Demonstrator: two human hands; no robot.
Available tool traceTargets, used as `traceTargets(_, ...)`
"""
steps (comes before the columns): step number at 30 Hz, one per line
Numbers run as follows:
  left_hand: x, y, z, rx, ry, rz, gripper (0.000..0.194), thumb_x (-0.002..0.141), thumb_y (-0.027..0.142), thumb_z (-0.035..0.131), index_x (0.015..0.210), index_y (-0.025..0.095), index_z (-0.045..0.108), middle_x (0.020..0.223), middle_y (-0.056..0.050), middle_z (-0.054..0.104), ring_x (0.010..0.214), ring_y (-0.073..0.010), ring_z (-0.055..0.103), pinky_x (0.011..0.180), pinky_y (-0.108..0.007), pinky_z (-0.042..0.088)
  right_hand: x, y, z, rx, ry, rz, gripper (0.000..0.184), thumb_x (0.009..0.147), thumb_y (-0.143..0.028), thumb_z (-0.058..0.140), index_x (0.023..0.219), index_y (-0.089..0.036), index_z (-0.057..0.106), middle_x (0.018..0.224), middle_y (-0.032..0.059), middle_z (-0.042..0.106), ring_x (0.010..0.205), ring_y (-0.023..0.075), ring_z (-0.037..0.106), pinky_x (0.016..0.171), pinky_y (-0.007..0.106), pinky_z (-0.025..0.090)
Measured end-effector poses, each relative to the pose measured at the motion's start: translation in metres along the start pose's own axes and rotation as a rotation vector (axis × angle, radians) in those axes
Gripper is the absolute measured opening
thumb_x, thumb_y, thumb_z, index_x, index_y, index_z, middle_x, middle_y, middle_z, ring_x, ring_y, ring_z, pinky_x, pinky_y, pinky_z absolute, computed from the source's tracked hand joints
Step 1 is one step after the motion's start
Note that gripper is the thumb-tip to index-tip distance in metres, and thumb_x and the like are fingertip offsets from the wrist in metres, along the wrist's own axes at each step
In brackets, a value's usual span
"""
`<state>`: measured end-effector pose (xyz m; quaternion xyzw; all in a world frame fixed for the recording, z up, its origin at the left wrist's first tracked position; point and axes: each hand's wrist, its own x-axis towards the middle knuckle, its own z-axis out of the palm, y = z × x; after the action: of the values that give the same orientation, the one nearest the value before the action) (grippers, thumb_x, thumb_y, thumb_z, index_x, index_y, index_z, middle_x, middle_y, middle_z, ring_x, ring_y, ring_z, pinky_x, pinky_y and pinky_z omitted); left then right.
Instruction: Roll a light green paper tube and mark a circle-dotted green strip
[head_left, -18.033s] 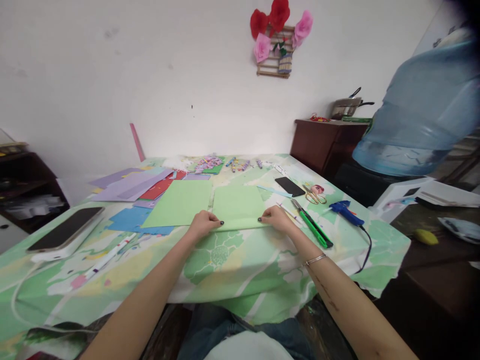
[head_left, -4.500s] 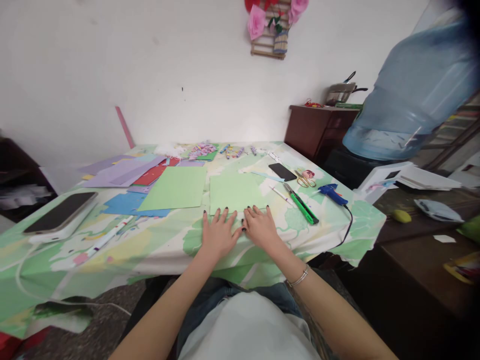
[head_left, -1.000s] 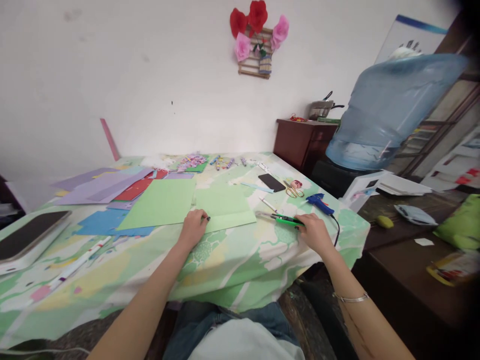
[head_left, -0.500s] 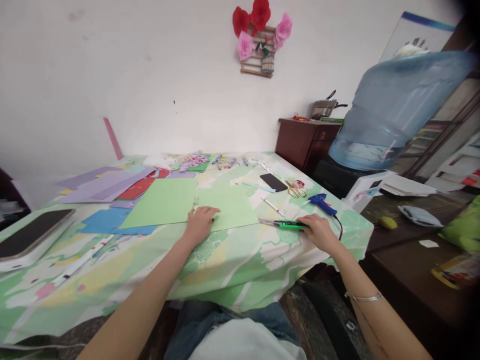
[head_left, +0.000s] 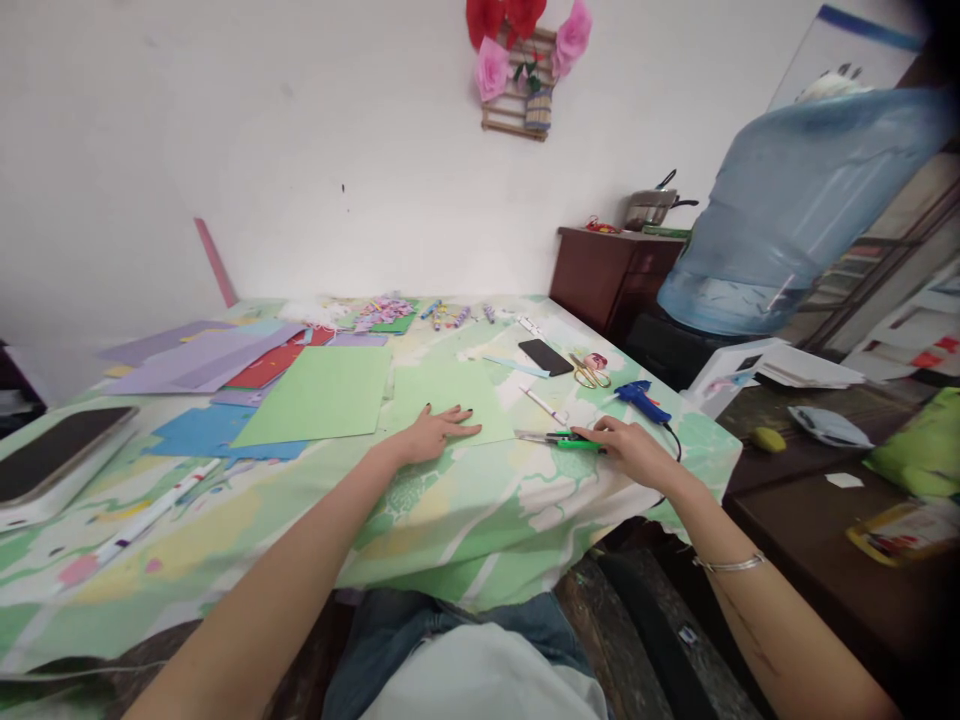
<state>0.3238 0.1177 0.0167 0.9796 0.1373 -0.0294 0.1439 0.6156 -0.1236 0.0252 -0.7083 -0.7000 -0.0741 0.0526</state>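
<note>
A folded light green sheet [head_left: 450, 392] lies on the table in front of me. My left hand [head_left: 435, 432] rests flat on its near edge, fingers stretched out to the right. To the right, my right hand [head_left: 626, 448] is closed on a green utility knife [head_left: 559, 439] that lies on the tablecloth with its metal tip pointing left toward the sheet. A second, larger green sheet [head_left: 319, 394] lies beside the folded one on the left.
Blue [head_left: 191, 432], red and purple papers [head_left: 199, 357] spread at the left. A black phone [head_left: 545, 356], gold scissors [head_left: 590, 370], a blue glue gun [head_left: 641, 401] and a white pen [head_left: 545, 405] lie at the right. A tablet [head_left: 56, 463] sits far left. A big water bottle [head_left: 795, 215] stands beyond the table's right edge.
My left hand has opened from a curled grip to lie flat on the folded sheet. My right hand has drawn the knife slightly left, toward the sheet.
</note>
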Motion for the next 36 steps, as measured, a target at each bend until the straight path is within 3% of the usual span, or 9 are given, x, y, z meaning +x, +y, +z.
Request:
traceTargets(3, -0.002, 0.003, 0.002, -0.013, 0.035, 0.010, 0.048, 0.090, 0.021, 0.026, 0.134, 0.039, 0.034, 0.148, 0.002, 0.021, 0.137, -0.0210, 0.013, 0.104, -0.062, 0.003, -0.001, 0.001, 0.002, -0.010, 0.012, -0.002, 0.059, 0.076, -0.003, 0.041, 0.128, -0.030, 0.049, 0.098, 0.0061, 0.056, 0.068, 0.0129, 0.052, 0.065, 0.024, 0.035)
traceTargets(7, -0.003, 0.003, 0.007, -0.013, 0.076, 0.006, 0.041, 0.092, 0.036, 0.029, 0.133, 0.042, 0.033, 0.148, 0.002, 0.022, 0.137, -0.0216, 0.015, 0.104, -0.061, 0.004, -0.001, -0.001, 0.001, -0.006, 0.012, 0.006, 0.059, 0.076, -0.003, 0.040, 0.128, -0.030, 0.050, 0.099, 0.0061, 0.056, 0.069, 0.0133, 0.052, 0.065, 0.025, 0.035)
traceTargets(36, 0.001, 0.000, 0.012, -0.005, 0.095, -0.014, 0.044, 0.090, 0.029, 0.033, 0.132, 0.042, 0.036, 0.148, 0.003, 0.024, 0.137, -0.0212, 0.016, 0.104, -0.061, 0.003, 0.000, 0.000, 0.006, 0.056, -0.007, -0.001, 0.067, 0.073, -0.001, 0.040, 0.132, -0.033, 0.044, 0.100, 0.0055, 0.055, 0.073, 0.0149, 0.053, 0.069, 0.025, 0.038)
